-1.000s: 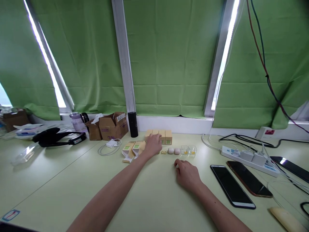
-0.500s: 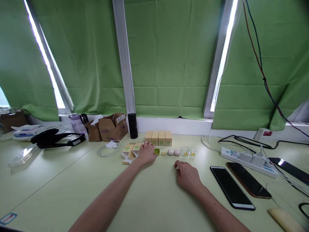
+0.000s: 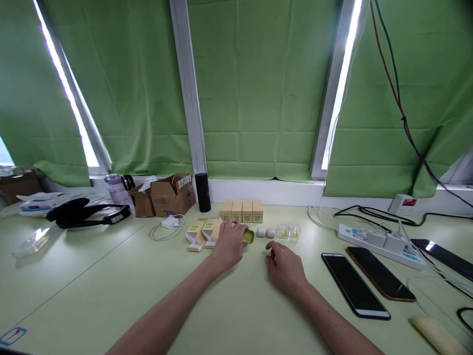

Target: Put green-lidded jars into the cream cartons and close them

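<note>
My left hand [image 3: 229, 242] grips a small olive-green open box [image 3: 248, 236] at its right side, tilted so its inside faces me. Just left of that hand are two opened cardboard packets [image 3: 195, 232] with white flaps. My right hand [image 3: 285, 264] rests on the table, fingers loosely curled and slightly apart, with nothing seen in them. Beyond it sit two small pale rounded pieces, one white [image 3: 261, 232] and one pinkish [image 3: 271, 232]. Beside these stand two clear little cups [image 3: 288, 231] with yellow inside.
Several small cardboard boxes [image 3: 242, 211] stand in a row behind my left hand. A black cylinder [image 3: 203, 192] and a brown carton [image 3: 173, 194] are at the back left. On the right lie phones [image 3: 355, 286], a white power strip [image 3: 380, 246] and loose cables.
My left hand has drawn nearer to me and slightly right, bringing the green box along and tilting it. The small yellowish pieces beside it are now hidden. My right hand has barely moved.
</note>
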The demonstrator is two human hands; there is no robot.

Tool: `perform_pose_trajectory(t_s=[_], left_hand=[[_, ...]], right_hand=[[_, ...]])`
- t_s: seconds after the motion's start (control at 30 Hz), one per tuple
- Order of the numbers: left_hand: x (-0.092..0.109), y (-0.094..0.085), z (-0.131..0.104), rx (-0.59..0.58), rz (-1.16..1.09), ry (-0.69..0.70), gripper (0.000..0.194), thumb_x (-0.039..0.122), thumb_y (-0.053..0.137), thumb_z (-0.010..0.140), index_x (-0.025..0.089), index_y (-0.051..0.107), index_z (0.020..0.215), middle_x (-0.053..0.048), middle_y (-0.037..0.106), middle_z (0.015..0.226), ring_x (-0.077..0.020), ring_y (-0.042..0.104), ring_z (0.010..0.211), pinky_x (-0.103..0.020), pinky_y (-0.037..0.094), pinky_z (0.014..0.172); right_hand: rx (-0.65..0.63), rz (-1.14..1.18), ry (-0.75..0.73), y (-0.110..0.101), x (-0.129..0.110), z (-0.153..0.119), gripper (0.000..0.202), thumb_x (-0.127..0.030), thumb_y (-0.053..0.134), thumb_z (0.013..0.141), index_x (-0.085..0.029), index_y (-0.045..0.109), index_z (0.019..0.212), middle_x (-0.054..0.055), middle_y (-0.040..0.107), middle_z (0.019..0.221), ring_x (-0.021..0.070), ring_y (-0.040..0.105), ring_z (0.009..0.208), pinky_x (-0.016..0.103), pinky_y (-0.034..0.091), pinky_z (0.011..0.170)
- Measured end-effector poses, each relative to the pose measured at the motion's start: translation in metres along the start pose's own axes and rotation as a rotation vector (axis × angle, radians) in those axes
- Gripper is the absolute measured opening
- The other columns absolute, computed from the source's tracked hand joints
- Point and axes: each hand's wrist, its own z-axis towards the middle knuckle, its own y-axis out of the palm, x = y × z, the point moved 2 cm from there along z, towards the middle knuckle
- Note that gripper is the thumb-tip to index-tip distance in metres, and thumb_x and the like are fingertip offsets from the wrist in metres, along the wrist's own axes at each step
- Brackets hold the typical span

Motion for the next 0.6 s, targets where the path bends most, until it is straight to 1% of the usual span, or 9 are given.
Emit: perform_pose_trajectory(t_s=[0.07, 0.13, 0.23, 0.33, 0.43, 0.53, 0.6], left_hand=[[0.012, -0.009, -0.01, 0.058, -0.059, 0.053, 0.044, 0.01, 0.069, 0.082, 0.024, 0.061, 0.123, -0.007, 0.07, 0.122, -0.034, 0.047, 0.128, -0.049, 0.037, 0.105], [0.02, -0.016, -0.018, 0.099, -0.115, 0.068, 0.041, 0.014, 0.069, 0.084, 0.025, 0.062, 0.123, -0.007, 0.071, 0.121, -0.0347, 0.049, 0.126, -0.051, 0.037, 0.106], [0.026, -0.019, -0.027, 0.151, -0.208, 0.065, 0.039, 0.022, 0.072, 0.085, 0.026, 0.065, 0.123, -0.009, 0.072, 0.115, -0.0361, 0.05, 0.122, -0.053, 0.041, 0.102], [0.028, -0.014, -0.032, 0.208, -0.309, 0.038, 0.037, 0.027, 0.074, 0.086, 0.025, 0.066, 0.122, -0.01, 0.072, 0.111, -0.0347, 0.052, 0.118, -0.05, 0.047, 0.097], [0.031, -0.008, -0.035, 0.236, -0.43, -0.012, 0.035, 0.026, 0.077, 0.084, 0.025, 0.068, 0.117, -0.009, 0.07, 0.112, -0.0313, 0.053, 0.117, -0.046, 0.05, 0.097], [0.033, 0.0, -0.038, 0.2, -0.578, -0.109, 0.031, 0.027, 0.078, 0.082, 0.026, 0.07, 0.112, -0.007, 0.068, 0.112, -0.0272, 0.059, 0.111, -0.042, 0.052, 0.097], [0.034, 0.004, -0.039, 0.169, -0.673, -0.195, 0.028, 0.032, 0.077, 0.082, 0.026, 0.072, 0.109, -0.006, 0.068, 0.112, -0.0253, 0.062, 0.104, -0.04, 0.053, 0.093]], right_hand=[[0.089, 0.066, -0.04, -0.001, -0.002, -0.002, 0.024, -0.016, 0.054, 0.093, -0.025, 0.058, 0.115, 0.004, 0.072, 0.103, 0.0211, 0.067, 0.091, 0.03, 0.04, 0.067], [0.18, 0.137, -0.104, -0.001, -0.005, -0.004, 0.024, -0.019, 0.053, 0.094, -0.025, 0.056, 0.117, 0.005, 0.072, 0.108, 0.0208, 0.067, 0.089, 0.031, 0.045, 0.068], [0.29, 0.252, -0.205, 0.0, -0.009, -0.007, 0.026, -0.025, 0.054, 0.095, -0.024, 0.055, 0.121, 0.009, 0.071, 0.115, 0.0226, 0.068, 0.091, 0.033, 0.051, 0.067], [0.363, 0.362, -0.26, 0.001, -0.013, -0.011, 0.031, -0.032, 0.056, 0.096, -0.024, 0.052, 0.126, 0.012, 0.069, 0.119, 0.0258, 0.069, 0.099, 0.035, 0.056, 0.066], [0.416, 0.431, -0.307, 0.0, -0.018, -0.014, 0.035, -0.032, 0.058, 0.096, -0.024, 0.05, 0.129, 0.013, 0.067, 0.124, 0.027, 0.068, 0.106, 0.036, 0.06, 0.069], [0.434, 0.452, -0.342, -0.001, -0.023, -0.016, 0.038, -0.029, 0.059, 0.095, -0.025, 0.047, 0.131, 0.012, 0.065, 0.126, 0.0262, 0.066, 0.107, 0.036, 0.061, 0.069], [0.43, 0.461, -0.341, -0.001, -0.024, -0.017, 0.038, -0.029, 0.059, 0.095, -0.026, 0.047, 0.131, 0.012, 0.064, 0.127, 0.0257, 0.066, 0.106, 0.037, 0.062, 0.07]])
